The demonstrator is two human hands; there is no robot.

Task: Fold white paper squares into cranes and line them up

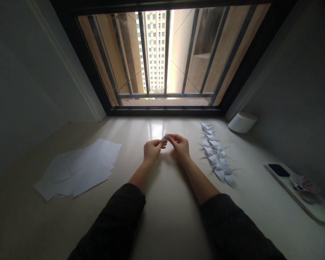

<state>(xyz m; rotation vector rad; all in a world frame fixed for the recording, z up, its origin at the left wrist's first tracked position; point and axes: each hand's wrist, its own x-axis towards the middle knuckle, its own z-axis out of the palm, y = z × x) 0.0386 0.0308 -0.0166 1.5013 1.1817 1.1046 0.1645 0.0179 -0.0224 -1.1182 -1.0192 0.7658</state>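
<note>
The left hand (152,151) and right hand (180,146) held close together over the bench (168,231), their fingers (159,143) closed narrowly in a steadying pinch on a small folded white paper (165,138), midway between loose white sheets (78,169) and a row of paper cranes (216,155).

Loose paper sheets (78,168) lie on the bench (162,224) left of my left grip (152,151); origami cranes (215,153) line up right of my right grip (179,146), a round tub (242,122) behind them, a phone (278,170) farther right, a barred window (165,57) ahead.
</note>
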